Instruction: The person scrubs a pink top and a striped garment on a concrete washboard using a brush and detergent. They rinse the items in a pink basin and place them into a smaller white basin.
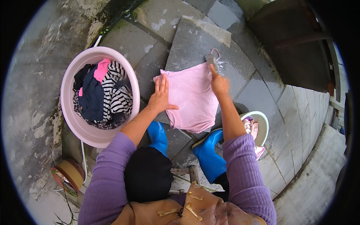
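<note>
A pale pink strappy top (191,98) with small white dots lies spread on a wet, ridged stone slab (197,39). My left hand (161,98) rests flat on its left side, fingers at the top corner and thumb spread across the cloth. At the upper right corner my right hand (219,84) grips a scrub brush (211,61), with its index finger stretched along the back. Bristles show at the brush's right edge, touching the cloth and slab. One thin shoulder strap (216,52) loops out beyond the brush. Part of the brush is blurred.
A large pink tub (135,84) on the left holds dark, pink and striped clothes (118,98). On the right, a small pale bucket (264,126) contains more cloth. Blue rubber boots (208,152) flank the near slab edge. A white hose (82,157) runs below the tub.
</note>
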A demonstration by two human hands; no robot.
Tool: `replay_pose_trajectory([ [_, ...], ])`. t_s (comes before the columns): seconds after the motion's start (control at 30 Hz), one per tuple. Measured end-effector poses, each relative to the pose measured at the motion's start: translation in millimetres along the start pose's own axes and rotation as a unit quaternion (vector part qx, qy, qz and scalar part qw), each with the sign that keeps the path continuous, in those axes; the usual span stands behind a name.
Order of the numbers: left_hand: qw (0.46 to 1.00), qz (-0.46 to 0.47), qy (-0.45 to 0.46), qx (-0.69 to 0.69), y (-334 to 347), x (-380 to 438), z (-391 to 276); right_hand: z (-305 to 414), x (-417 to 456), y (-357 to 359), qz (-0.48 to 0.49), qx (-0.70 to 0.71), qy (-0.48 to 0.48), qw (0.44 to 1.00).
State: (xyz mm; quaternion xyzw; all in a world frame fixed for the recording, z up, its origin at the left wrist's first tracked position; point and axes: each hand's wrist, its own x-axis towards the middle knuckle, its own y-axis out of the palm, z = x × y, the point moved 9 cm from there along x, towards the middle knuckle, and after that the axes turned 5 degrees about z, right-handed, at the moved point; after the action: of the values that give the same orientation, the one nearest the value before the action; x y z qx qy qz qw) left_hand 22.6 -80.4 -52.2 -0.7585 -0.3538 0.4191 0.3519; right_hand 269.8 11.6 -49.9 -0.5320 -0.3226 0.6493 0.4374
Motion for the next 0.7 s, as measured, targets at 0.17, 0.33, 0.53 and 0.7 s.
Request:
replay_pose_trajectory([
  [0.17, 1.0, -0.006, -0.004, -0.008, -2.6, -2.8, 7.0, 25.2, -65.6, 29.6, 0.077, 0.0, -0.036, 0.996],
  [0.33, 1.0, 0.017, -0.004, -0.022, 6.2, 7.5, -6.9, -116.9, -49.4, -31.1, 0.002, -0.03, 0.112, 0.993],
  [0.53, 1.0, 0.009, -0.01, -0.027, 2.2, 4.3, 4.6, 11.1, -133.2, 46.2, 0.057, -0.052, -0.138, 0.987],
  [0.7, 0.999, 0.002, -0.006, -0.041, 5.9, 3.9, 0.5, -80.8, -91.7, -10.7, 0.003, 0.005, 0.078, 0.997],
])
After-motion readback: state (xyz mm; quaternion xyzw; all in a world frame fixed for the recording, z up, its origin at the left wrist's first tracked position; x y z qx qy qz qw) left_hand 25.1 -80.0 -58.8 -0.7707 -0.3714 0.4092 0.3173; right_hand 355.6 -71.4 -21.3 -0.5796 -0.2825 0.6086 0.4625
